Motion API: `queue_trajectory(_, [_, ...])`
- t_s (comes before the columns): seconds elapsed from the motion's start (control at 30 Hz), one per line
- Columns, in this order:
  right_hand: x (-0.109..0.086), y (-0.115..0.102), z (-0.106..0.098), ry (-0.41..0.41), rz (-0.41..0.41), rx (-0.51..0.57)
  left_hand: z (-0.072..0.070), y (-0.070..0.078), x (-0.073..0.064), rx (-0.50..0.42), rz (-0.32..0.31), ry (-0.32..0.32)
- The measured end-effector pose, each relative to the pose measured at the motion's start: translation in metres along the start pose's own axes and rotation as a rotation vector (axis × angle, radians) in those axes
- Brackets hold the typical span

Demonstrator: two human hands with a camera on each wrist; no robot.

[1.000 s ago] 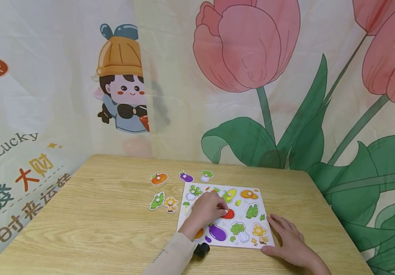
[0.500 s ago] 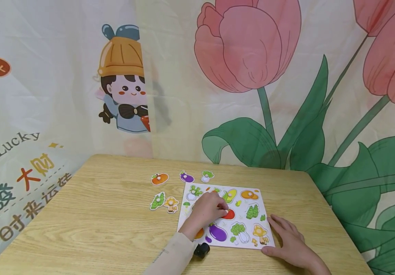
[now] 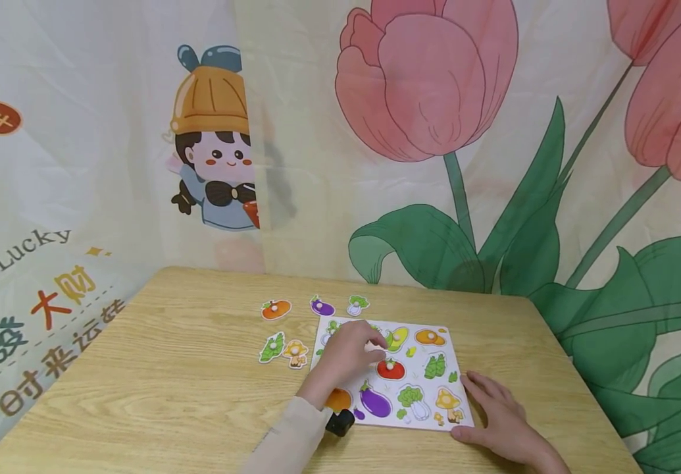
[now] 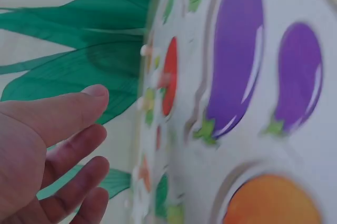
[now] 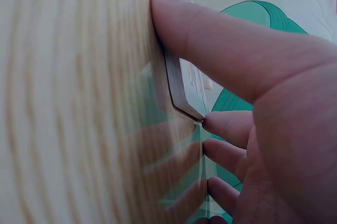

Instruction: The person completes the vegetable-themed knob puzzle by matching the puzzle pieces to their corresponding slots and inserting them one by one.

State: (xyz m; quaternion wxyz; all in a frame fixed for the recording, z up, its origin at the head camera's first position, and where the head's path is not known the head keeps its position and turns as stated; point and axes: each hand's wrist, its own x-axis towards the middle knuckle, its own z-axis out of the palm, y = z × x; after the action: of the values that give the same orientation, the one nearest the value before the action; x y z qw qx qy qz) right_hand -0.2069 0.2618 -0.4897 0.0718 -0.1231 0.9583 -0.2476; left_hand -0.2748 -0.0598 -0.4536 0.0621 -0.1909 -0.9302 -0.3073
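Soft Light, Smudged Close-Ups

Around me pale, even light washes the tabletop (image 3: pixel 168 368), and a grey shadow (image 3: pixel 277 178) hangs on the curtain (image 3: pixel 301 99) beside the cartoon figure (image 3: pixel 216 138). Lettering (image 3: pixel 58 301) at far left looks skewed. Dimmer, the left wrist view smears the red tomato (image 4: pixel 170 71) and softens the orange shape (image 4: pixel 274 203). In the right wrist view, wood grain (image 5: pixel 58 98) blurs, and the tabletop's sheen mirrors the right hand (image 5: pixel 284 108).

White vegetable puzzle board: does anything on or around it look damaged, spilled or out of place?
Nothing stands out. The white rectangular puzzle board lies flat on the light wood-grain table, with no visible damage or spill. Five knobbed vegetable pieces lie loose nearby, but that seems normal mid-puzzle.
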Motion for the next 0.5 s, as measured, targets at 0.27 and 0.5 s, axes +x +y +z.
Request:
queue_trajectory(0.27, [0.000,0.001,0.001,0.002,0.002,-0.003,-0.041,-0.020,-0.007,-0.021,-0.020,0.044])
queue_trajectory(0.5, [0.000,0.001,0.001,0.004,-0.004,0.012,-0.076,-0.052,-0.020,0.056,-0.055,0.085])
